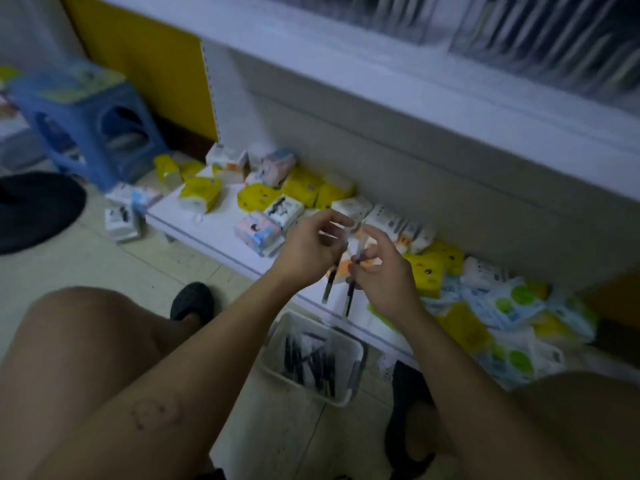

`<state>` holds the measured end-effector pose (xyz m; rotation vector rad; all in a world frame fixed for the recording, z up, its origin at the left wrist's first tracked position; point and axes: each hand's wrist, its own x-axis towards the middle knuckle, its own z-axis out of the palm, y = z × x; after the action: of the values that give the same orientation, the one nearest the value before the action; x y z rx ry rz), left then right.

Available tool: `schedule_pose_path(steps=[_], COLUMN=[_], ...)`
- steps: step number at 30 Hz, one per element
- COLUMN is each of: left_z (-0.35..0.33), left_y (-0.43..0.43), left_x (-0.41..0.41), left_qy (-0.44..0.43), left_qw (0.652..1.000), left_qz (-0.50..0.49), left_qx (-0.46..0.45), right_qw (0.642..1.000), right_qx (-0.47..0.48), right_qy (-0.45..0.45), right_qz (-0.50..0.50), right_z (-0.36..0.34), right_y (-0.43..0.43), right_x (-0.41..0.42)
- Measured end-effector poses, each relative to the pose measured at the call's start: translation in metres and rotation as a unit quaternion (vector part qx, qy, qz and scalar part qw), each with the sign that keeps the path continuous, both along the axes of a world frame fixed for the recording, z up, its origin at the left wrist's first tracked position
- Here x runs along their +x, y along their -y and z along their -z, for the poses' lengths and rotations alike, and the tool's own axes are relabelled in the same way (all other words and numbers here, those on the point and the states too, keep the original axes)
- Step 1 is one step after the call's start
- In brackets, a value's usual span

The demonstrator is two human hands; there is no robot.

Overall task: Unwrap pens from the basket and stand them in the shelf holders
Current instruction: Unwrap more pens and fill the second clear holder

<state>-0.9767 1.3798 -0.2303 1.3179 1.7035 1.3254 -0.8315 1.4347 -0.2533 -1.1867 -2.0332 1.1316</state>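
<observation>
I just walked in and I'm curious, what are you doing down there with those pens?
A person sits low by a shelf. The left hand holds one dark pen, the right hand a second pen, close together. A white basket on the floor below has more pens in it. Neither pen is in the clear holders up top yet.

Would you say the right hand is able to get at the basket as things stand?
Probably yes: the basket sits open on the floor just below the right hand, nothing covering it. That hand pinches a pen, though, so it is not free.
</observation>
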Motion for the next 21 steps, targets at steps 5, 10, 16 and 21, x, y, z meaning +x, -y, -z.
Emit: schedule_pose_path(steps=[5,10,16,21], left_z=[-0.062,-0.116,-0.179,-0.229], left_y=[-0.005,-0.009,-0.014,-0.035], left_x=[0.018,0.046,0.088,0.122], left_qy=[-0.044,-0.085,-0.099,-0.130], left_qw=[0.995,0.983,0.968,0.956], left_qz=[0.030,0.073,0.114,0.128], left_qx=[0.083,0.148,0.202,0.231], right_qw=[0.995,0.978,0.952,0.942], right_qx=[0.085,0.200,0.270,0.279], right_qy=[-0.055,-0.056,-0.124,-0.148], right_qz=[0.000,0.018,0.072,0.115], right_z=[-0.066,-0.126,-0.184,-0.233], right_y=[0.001,0.007,0.010,-0.005], right_x=[0.031,0.068,0.108,0.138])
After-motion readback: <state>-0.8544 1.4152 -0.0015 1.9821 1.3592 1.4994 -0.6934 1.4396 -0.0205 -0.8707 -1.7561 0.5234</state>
